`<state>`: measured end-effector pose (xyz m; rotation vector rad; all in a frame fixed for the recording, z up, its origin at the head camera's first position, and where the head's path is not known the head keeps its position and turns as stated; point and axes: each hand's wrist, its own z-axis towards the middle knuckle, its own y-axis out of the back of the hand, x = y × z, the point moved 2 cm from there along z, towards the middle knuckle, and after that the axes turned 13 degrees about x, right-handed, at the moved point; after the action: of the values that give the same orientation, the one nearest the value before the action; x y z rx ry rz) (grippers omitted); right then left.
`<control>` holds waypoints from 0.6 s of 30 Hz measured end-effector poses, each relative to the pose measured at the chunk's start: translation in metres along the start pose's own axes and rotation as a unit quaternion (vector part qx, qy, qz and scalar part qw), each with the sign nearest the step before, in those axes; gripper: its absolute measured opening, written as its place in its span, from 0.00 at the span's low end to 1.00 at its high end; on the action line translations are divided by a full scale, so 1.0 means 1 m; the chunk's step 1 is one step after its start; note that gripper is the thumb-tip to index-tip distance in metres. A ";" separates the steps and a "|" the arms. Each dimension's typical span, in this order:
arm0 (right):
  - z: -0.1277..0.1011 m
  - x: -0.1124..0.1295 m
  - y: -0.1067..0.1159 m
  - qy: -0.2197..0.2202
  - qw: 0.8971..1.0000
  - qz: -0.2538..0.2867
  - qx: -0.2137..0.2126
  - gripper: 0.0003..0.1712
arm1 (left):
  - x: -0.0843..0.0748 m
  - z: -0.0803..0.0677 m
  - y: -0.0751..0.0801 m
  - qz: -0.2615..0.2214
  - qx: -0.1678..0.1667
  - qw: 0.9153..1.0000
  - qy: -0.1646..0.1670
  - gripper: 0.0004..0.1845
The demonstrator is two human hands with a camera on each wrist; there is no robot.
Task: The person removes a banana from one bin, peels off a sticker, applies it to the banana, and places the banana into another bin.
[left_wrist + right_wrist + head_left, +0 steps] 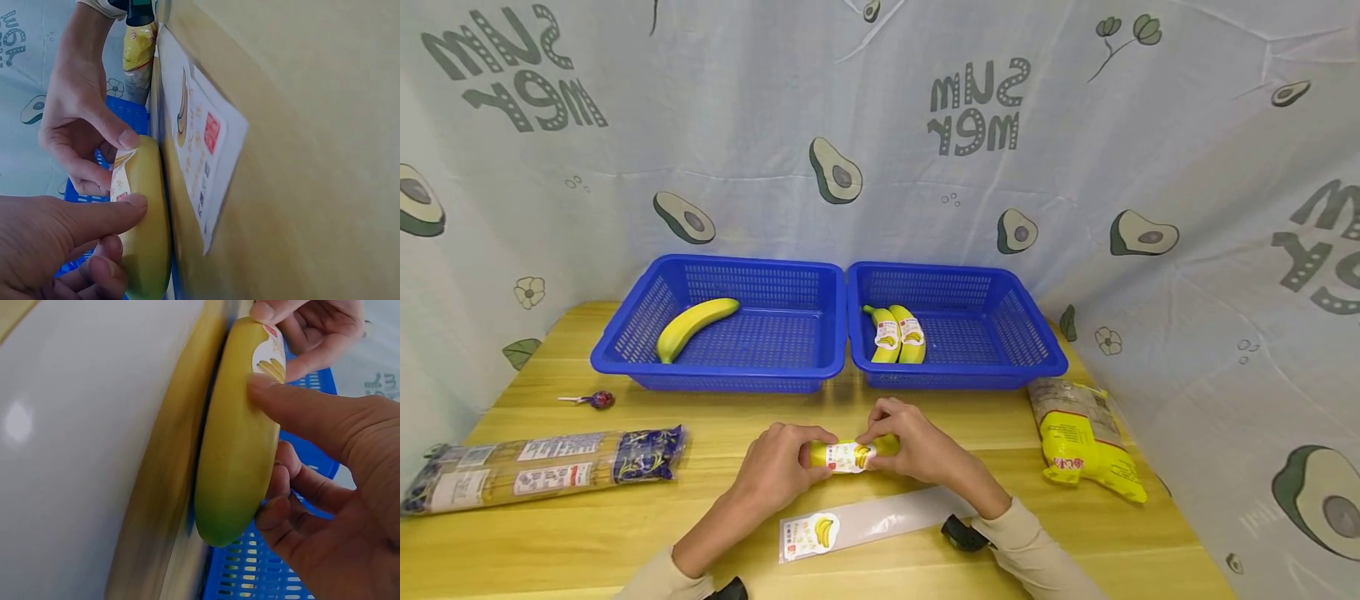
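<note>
Where both hands meet, a banana (pixel 852 455) — labelled — lies gripped; table (pixel 587 542) beneath.

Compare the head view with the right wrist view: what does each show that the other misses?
Only the head view shows the left basket with one bare banana, the two labelled bananas in the right basket, the label sheet, the noodle pack, the lollipop and the yellow bag.

Only the right wrist view shows the held banana's greenish tip and the right thumb pressing by the sticker.

Both show the left hand and right hand gripping the held banana over the table, and blue basket mesh.
</note>
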<state>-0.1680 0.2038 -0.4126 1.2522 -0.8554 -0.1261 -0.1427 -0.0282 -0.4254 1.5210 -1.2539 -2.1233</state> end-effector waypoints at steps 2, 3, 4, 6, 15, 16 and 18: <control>0.000 0.000 0.000 -0.006 1.000 -0.001 0.007 0.16 | 0.000 0.000 0.000 0.008 0.000 1.000 0.001 0.20; 0.001 0.000 0.001 -0.009 1.000 -0.001 0.011 0.16 | 0.000 0.000 0.000 0.012 0.002 1.000 0.002 0.21; 0.000 0.001 0.001 -0.012 1.000 -0.002 0.015 0.16 | 0.000 0.000 -0.001 0.016 0.004 1.000 0.005 0.22; -0.001 0.001 0.001 -0.015 1.000 -0.003 0.021 0.16 | 0.001 0.000 0.000 0.024 0.011 1.000 0.011 0.23; -0.002 0.003 0.007 0.011 0.999 0.030 0.036 0.09 | 0.004 0.000 0.002 0.041 0.046 0.998 0.012 0.28; -0.001 0.003 0.007 0.015 0.999 0.034 0.036 0.07 | 0.004 0.000 0.003 0.040 0.052 0.998 0.008 0.28; -0.001 0.003 0.008 0.020 0.998 0.043 0.034 0.04 | 0.004 0.000 0.004 0.040 0.066 0.997 0.000 0.27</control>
<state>-0.1683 0.2057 -0.4048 1.2752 -0.8833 -0.0031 -0.1451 -0.0332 -0.4253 1.4943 -1.4554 -2.0261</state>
